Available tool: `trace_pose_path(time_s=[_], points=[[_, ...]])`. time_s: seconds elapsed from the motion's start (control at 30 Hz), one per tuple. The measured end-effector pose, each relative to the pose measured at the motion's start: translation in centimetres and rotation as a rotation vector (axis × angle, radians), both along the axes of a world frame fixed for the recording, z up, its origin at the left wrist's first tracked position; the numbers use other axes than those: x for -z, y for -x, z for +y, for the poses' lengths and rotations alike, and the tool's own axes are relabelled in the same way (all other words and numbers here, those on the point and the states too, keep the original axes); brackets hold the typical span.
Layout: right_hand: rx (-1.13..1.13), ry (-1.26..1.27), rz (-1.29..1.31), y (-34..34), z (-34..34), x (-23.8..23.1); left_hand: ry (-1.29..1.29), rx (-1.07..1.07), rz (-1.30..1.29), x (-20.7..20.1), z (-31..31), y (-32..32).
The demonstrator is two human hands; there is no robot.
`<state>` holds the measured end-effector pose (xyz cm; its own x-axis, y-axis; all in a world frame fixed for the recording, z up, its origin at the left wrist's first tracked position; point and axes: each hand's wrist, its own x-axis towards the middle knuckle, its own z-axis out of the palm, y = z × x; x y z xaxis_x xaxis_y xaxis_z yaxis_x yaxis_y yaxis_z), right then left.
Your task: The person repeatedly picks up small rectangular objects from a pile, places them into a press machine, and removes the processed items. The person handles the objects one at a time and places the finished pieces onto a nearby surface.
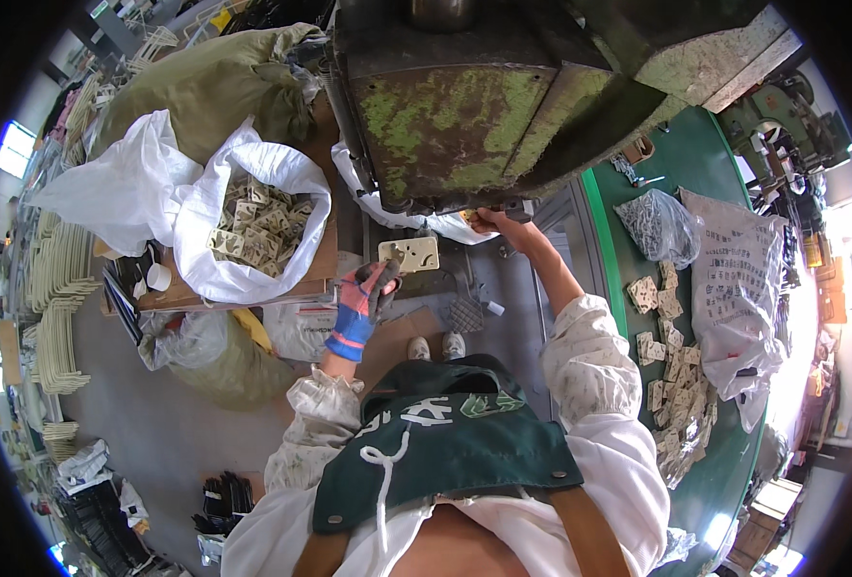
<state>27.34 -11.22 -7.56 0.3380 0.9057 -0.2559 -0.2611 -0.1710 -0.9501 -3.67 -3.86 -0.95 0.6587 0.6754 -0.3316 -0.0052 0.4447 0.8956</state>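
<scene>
My left hand (366,296), in a blue, pink and grey work glove, is closed on the near left edge of a cream rectangular plate with holes (411,255). That plate lies level under the front of a big green machine with worn paint (455,125). Farther right, my bare right hand (508,226) reaches to the machine's lower edge with its fingers curled. What those fingers grip is partly hidden; a dark metal piece and a bit of orange show beside them.
On the left, a white sack (253,281) full of similar cream plates stands on a brown board. A green bench (623,288) on the right carries loose plates (678,370), a clear plastic bag (659,226) and a printed white sack (734,279). Large olive sacks (204,82) lie behind the white one.
</scene>
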Motion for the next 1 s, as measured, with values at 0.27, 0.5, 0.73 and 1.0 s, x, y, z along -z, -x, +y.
trace_pose_path(time_s=[0.27, 0.5, 0.73, 1.0], points=[[0.186, -0.124, -0.23, 9.5, -1.7, -11.7, -0.198, -0.093, 0.163, -1.6, 0.4, 1.9], [0.246, -0.145, 0.114, 12.7, -0.7, -10.8, -0.423, -0.09, 0.187, -3.1, 0.2, 1.5], [0.216, -0.143, 0.078, 13.3, -0.6, -11.7, -0.083, -0.173, -0.055, -3.6, 0.4, 0.4], [0.208, -0.143, 0.096, 13.0, -0.4, -8.5, -0.073, -0.107, -0.069, -3.7, 0.3, -1.8]])
